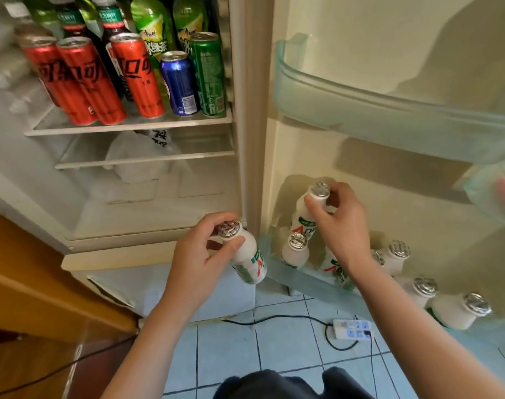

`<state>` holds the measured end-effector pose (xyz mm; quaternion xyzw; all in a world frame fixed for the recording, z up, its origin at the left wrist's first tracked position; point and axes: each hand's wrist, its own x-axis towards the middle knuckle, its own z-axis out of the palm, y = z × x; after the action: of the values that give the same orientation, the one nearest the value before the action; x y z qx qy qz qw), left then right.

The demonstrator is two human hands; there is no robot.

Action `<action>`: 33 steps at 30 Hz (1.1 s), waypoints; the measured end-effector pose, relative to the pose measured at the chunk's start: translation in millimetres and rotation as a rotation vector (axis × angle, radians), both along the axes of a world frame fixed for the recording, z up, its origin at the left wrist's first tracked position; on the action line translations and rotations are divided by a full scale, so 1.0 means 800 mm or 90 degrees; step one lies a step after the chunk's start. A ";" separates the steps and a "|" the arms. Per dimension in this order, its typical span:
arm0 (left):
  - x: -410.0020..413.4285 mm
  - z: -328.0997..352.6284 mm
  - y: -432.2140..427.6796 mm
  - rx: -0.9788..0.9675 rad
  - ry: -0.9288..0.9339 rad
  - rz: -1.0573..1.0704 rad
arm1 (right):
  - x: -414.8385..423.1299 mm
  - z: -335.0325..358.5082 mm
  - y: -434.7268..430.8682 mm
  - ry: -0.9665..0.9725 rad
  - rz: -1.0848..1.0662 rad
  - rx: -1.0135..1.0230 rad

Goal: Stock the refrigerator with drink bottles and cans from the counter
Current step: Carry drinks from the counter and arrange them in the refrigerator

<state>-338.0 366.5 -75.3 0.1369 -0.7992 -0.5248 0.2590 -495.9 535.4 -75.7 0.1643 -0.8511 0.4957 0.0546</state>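
Observation:
My left hand (199,254) grips a small white milk-drink bottle (248,260) with a foil cap, held tilted in front of the refrigerator's lower edge. My right hand (337,226) holds a second white bottle (306,217) by its neck, upright above the bottom door shelf (309,283). Several similar white bottles (296,251) stand in that door shelf, running to the right. On the upper inner shelf (124,126) stand red cans (81,82), a blue can (179,82), a green can (209,73) and green bottles behind.
The refrigerator door stands open at right with a translucent upper door shelf (389,110). A white bag (136,159) lies on a lower inner shelf. A power strip (350,329) and black cables lie on the tiled floor. A wooden cabinet (29,283) is at left.

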 end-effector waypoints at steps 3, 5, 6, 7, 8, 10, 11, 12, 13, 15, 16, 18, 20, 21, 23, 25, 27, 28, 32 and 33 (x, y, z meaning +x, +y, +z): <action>-0.008 -0.001 -0.001 -0.015 0.000 -0.005 | -0.006 -0.003 -0.005 -0.004 0.033 0.131; -0.008 -0.003 -0.001 -0.018 -0.010 -0.008 | -0.005 -0.006 -0.004 -0.005 0.035 0.176; -0.009 -0.003 -0.002 -0.018 -0.012 -0.009 | -0.005 -0.007 -0.004 -0.009 0.032 0.197; -0.009 -0.003 -0.004 -0.018 -0.012 -0.009 | -0.006 -0.007 -0.004 -0.015 0.030 0.222; -0.011 -0.004 -0.007 -0.015 -0.012 -0.010 | -0.008 -0.007 -0.005 -0.022 0.030 0.250; -0.016 -0.006 -0.013 -0.008 -0.014 -0.014 | -0.015 -0.008 -0.009 -0.041 0.032 0.314; -0.018 -0.008 -0.015 -0.006 -0.018 -0.020 | -0.017 -0.010 -0.011 -0.051 0.036 0.349; -0.019 -0.008 -0.016 -0.003 -0.021 -0.026 | -0.019 -0.011 -0.013 -0.061 0.041 0.383; -0.021 -0.009 -0.016 -0.002 -0.022 -0.034 | -0.020 -0.012 -0.016 -0.074 0.048 0.414; -0.023 -0.007 -0.016 -0.002 -0.022 -0.052 | -0.024 -0.010 -0.021 -0.104 0.069 0.446; -0.024 -0.005 -0.017 -0.004 -0.020 -0.058 | -0.027 -0.007 -0.022 -0.121 0.086 0.450; -0.027 0.001 -0.019 -0.006 -0.012 -0.070 | -0.032 -0.002 -0.023 -0.155 0.135 0.451; -0.030 0.008 -0.019 -0.001 -0.001 -0.082 | -0.031 0.003 -0.019 -0.179 0.174 0.440; -0.032 0.010 -0.018 0.000 0.005 -0.089 | -0.028 0.005 -0.014 -0.179 0.180 0.425; -0.034 0.014 -0.014 -0.008 0.017 -0.106 | -0.018 0.009 -0.003 -0.147 0.166 0.369; -0.038 0.016 -0.009 -0.015 0.024 -0.119 | -0.003 0.012 0.012 -0.107 0.135 0.271; -0.042 0.018 -0.002 -0.008 0.028 -0.137 | 0.012 0.013 0.030 -0.091 0.098 0.159; -0.045 0.019 0.002 -0.006 0.032 -0.150 | 0.018 0.012 0.039 -0.089 0.080 0.116; -0.063 0.021 0.028 -0.026 0.050 -0.210 | 0.036 0.004 0.070 -0.093 0.013 -0.008; -0.069 0.021 0.036 -0.033 0.050 -0.224 | 0.038 0.003 0.077 -0.092 -0.009 -0.035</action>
<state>-392.9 395.4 -58.7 -0.0325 -0.8134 -0.5462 0.1974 -465.3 596.8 -73.4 0.1208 -0.8398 0.5292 0.0011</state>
